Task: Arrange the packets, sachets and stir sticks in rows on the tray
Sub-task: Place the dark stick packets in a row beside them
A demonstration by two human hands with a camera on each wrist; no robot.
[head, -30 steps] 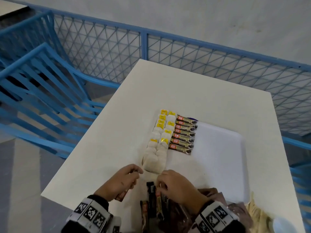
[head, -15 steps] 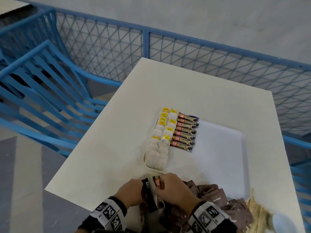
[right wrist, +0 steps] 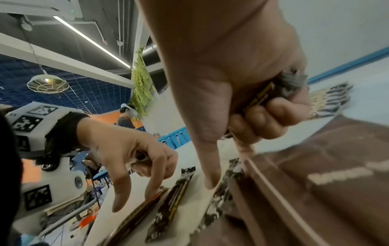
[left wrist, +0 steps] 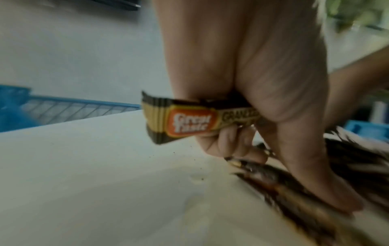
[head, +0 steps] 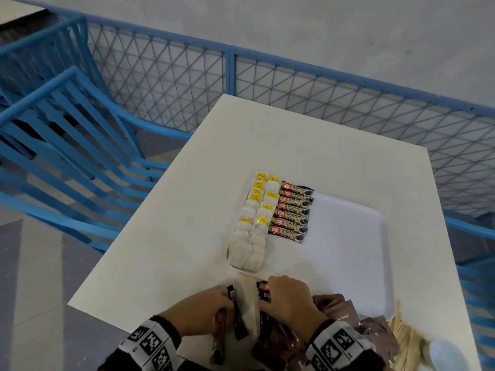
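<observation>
Both hands work at the table's (head: 171, 236) near edge. Left hand (left wrist: 248, 103) grips a glossy granules sachet (left wrist: 185, 121); right hand (right wrist: 242, 86) clasps a bundle of sachets (right wrist: 271, 93). Ahead, the smooth white tray (head: 348, 236) lies half bare.

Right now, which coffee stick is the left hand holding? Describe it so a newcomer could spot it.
Start at the white table, near edge, below the tray. The left hand there grips a coffee stick. Unlike the loose sticks flat on the table beside it, it is lifted, orange logo end poking out of the fist.
</observation>
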